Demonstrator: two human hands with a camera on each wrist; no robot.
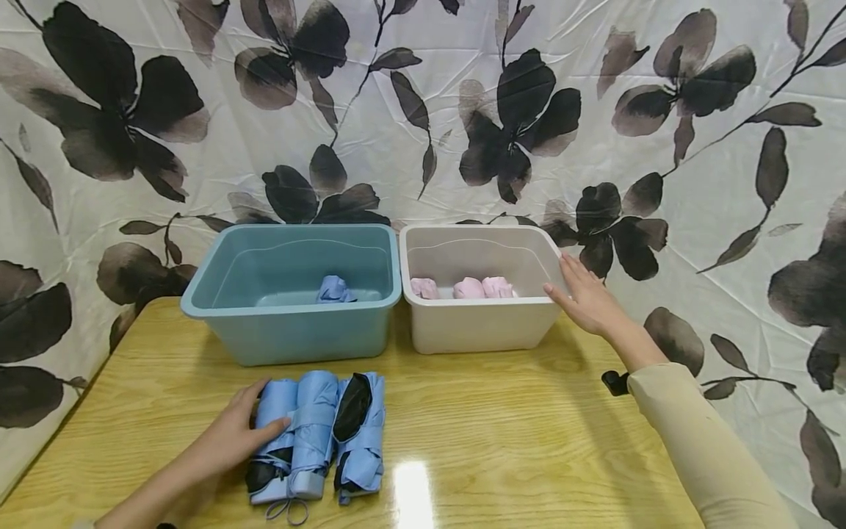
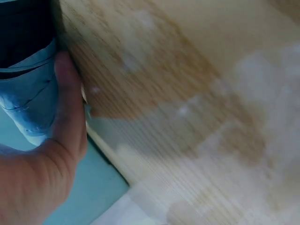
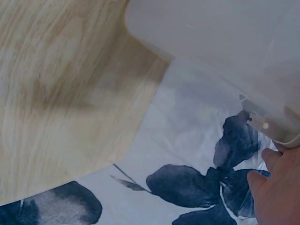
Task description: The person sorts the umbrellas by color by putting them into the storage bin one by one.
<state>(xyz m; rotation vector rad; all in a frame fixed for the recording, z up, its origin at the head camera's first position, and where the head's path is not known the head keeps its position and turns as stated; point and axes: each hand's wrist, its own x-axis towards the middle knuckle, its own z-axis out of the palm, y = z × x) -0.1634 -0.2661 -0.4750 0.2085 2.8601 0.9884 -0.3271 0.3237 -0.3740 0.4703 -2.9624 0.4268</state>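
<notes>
Three folded blue umbrellas with black parts lie side by side at the table's front: a left umbrella (image 1: pixel 277 404), a middle umbrella (image 1: pixel 314 411) and a right umbrella (image 1: pixel 366 441). My left hand (image 1: pixel 228 433) holds the left one, thumb across its top and fingers along its far left side. In the left wrist view a digit presses against the blue umbrella fabric (image 2: pixel 33 98); the other fingers are hidden. At the white bin's (image 1: pixel 482 327) right end, my right hand (image 1: pixel 588 297) touches the rim with extended fingers. Several pink bundles (image 1: pixel 469 288) lie inside that bin.
Left of the white bin stands a teal bin (image 1: pixel 297 334) with one blue bundle (image 1: pixel 335 289) in it. Both bins are on a wooden table (image 1: pixel 502 441). Behind hangs a white floral cloth (image 1: pixel 429 110). A black strap piece (image 1: pixel 616 383) is at the right wrist.
</notes>
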